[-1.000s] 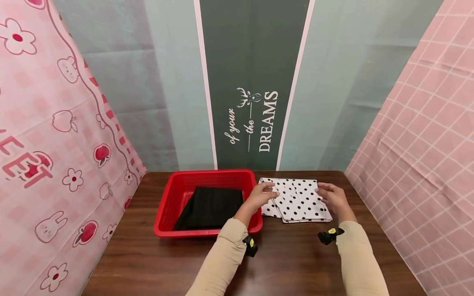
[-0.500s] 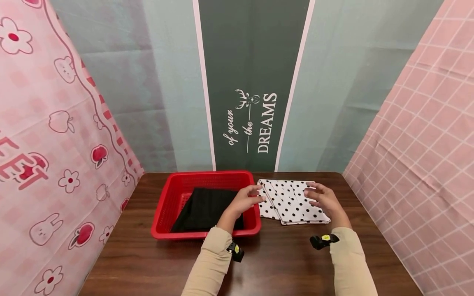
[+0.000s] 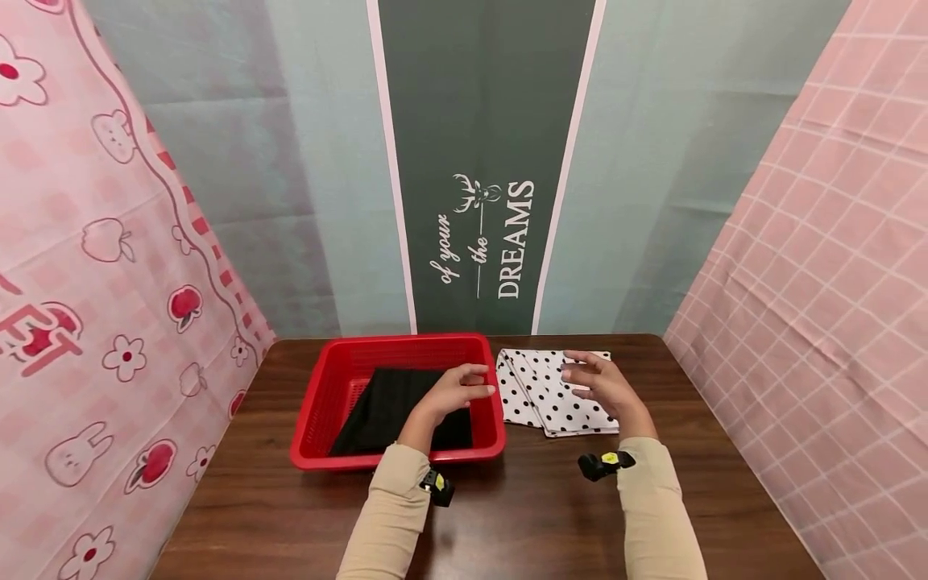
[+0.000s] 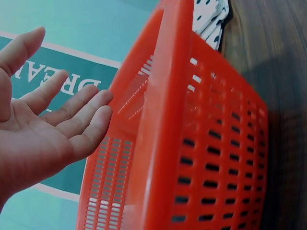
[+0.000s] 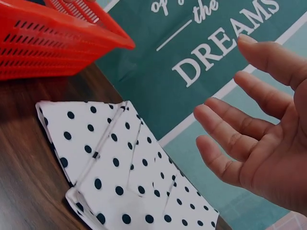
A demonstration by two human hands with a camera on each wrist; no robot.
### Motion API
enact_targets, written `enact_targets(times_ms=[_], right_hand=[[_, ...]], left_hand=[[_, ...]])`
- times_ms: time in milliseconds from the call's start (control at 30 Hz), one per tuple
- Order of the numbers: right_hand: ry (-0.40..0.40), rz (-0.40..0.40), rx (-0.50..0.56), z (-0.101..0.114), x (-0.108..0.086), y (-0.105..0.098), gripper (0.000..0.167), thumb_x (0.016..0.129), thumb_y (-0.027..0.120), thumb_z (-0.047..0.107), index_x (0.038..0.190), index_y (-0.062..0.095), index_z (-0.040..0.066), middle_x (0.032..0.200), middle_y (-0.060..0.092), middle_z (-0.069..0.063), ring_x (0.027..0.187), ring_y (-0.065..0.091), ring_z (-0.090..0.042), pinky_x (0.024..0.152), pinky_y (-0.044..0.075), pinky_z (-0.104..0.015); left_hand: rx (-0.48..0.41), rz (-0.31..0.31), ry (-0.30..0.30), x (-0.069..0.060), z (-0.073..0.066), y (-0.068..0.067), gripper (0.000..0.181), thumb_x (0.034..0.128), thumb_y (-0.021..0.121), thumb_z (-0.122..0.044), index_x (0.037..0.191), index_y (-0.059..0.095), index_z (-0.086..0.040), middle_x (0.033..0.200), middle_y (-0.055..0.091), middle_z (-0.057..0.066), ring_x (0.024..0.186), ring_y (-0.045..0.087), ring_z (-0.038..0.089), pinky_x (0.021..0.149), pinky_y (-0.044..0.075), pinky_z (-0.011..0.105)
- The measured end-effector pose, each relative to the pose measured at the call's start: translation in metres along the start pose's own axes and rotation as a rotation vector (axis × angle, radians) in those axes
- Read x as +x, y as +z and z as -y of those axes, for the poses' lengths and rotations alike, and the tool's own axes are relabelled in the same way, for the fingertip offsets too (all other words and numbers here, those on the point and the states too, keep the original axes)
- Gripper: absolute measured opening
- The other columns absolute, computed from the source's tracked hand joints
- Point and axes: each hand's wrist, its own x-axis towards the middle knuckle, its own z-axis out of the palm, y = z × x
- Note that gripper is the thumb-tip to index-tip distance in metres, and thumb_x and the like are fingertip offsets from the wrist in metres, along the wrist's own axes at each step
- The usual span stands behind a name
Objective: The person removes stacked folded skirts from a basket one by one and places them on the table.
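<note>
My left hand (image 3: 451,393) hovers over the right side of a red plastic basket (image 3: 304,419), its fingers loosely bent and holding nothing. In the left wrist view, that hand (image 4: 57,120) is beside the basket's rim (image 4: 160,120). Inside the basket lies a folded black cloth (image 3: 395,411), partly hidden by the left hand and forearm. A folded white cloth with black dots (image 3: 529,387) lies on the table just right of the basket. Above its right part is my right hand (image 3: 605,391), fingers spread and apart from the cloth in the right wrist view.
The brown wooden table (image 3: 529,515) has a green and grey curtain (image 3: 478,121) behind it. Pink patterned cloth (image 3: 123,282) hangs at the left, and pink checked cloth (image 3: 819,266) at the right. A small black camera (image 3: 605,465) sits on each wrist.
Both hands have moved left: the left from the dotted cloth's left edge to above the basket, the right from the cloth's right edge to over it. Basket and cloths stay in place.
</note>
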Motion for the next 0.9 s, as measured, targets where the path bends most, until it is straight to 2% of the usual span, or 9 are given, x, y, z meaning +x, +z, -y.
enact_targets(times_ms=[100,200,333,400,533,667,767,900], right_hand=[[-0.026,0.022,-0.026,0.002,0.003,0.009,0.058,0.088,0.066,0.017,0.137,0.04,0.001,0.133,0.041,-0.029,0.106,0.055,-0.021,0.092,0.04,-0.051],[-0.038,0.054,-0.046,0.002,0.005,0.018,0.056,0.09,0.063,0.017,0.137,0.039,-0.001,0.13,0.044,-0.029,0.11,0.053,-0.031,0.092,0.039,-0.053],[-0.009,0.092,-0.063,0.001,0.008,0.031,0.057,0.091,0.061,0.018,0.138,0.037,-0.002,0.129,0.046,-0.028,0.115,0.048,-0.039,0.094,0.036,-0.055],[0.0,0.097,-0.079,0.001,0.009,0.037,0.056,0.091,0.062,0.02,0.138,0.038,-0.001,0.128,0.048,-0.025,0.114,0.05,-0.036,0.093,0.038,-0.053],[-0.025,0.103,-0.032,0.007,0.008,0.046,0.052,0.092,0.06,0.016,0.137,0.04,-0.001,0.129,0.047,-0.026,0.114,0.05,-0.037,0.091,0.041,-0.05],[-0.058,0.107,0.034,0.01,0.01,0.055,0.051,0.092,0.059,0.012,0.137,0.04,-0.002,0.13,0.045,-0.029,0.116,0.046,-0.043,0.092,0.038,-0.055],[-0.063,0.105,0.048,0.009,0.014,0.06,0.053,0.091,0.061,0.015,0.137,0.04,-0.001,0.13,0.046,-0.027,0.116,0.046,-0.043,0.093,0.035,-0.058],[-0.057,0.097,0.054,0.012,0.018,0.069,0.052,0.09,0.062,0.016,0.136,0.043,0.002,0.128,0.049,-0.023,0.115,0.048,-0.043,0.092,0.039,-0.055]], left_hand=[[0.015,0.0,0.006,-0.003,0.0,-0.009,0.055,0.0846,0.066,-0.021,0.132,0.047,0.0,0.119,0.054,0.018,0.105,0.053,0.029,0.087,0.043,0.052],[0.032,0.002,0.004,-0.005,0.0,-0.017,0.054,0.0862,0.064,-0.021,0.132,0.047,0.001,0.116,0.056,0.014,0.105,0.053,0.029,0.087,0.044,0.05],[0.021,0.008,-0.021,-0.008,0.003,-0.028,0.05,0.0881,0.063,-0.022,0.132,0.048,-0.001,0.115,0.058,0.012,0.104,0.055,0.031,0.088,0.044,0.049],[0.003,0.014,-0.033,-0.01,0.006,-0.033,0.049,0.0888,0.062,-0.023,0.132,0.049,-0.003,0.116,0.059,0.012,0.105,0.056,0.034,0.089,0.043,0.05],[-0.021,0.008,-0.053,-0.012,0.009,-0.045,0.049,0.0891,0.062,-0.024,0.132,0.049,-0.004,0.119,0.057,0.013,0.108,0.054,0.036,0.091,0.04,0.053],[-0.001,-0.006,-0.074,-0.016,0.01,-0.057,0.049,0.0891,0.062,-0.025,0.132,0.049,-0.005,0.122,0.056,0.013,0.107,0.055,0.034,0.091,0.04,0.053],[0.019,-0.012,-0.09,-0.019,0.01,-0.063,0.05,0.0888,0.063,-0.025,0.132,0.049,-0.005,0.121,0.057,0.013,0.105,0.056,0.03,0.09,0.041,0.051],[0.029,-0.028,-0.1,-0.023,0.011,-0.071,0.049,0.089,0.063,-0.025,0.132,0.049,-0.005,0.119,0.058,0.013,0.109,0.054,0.034,0.091,0.041,0.051]])
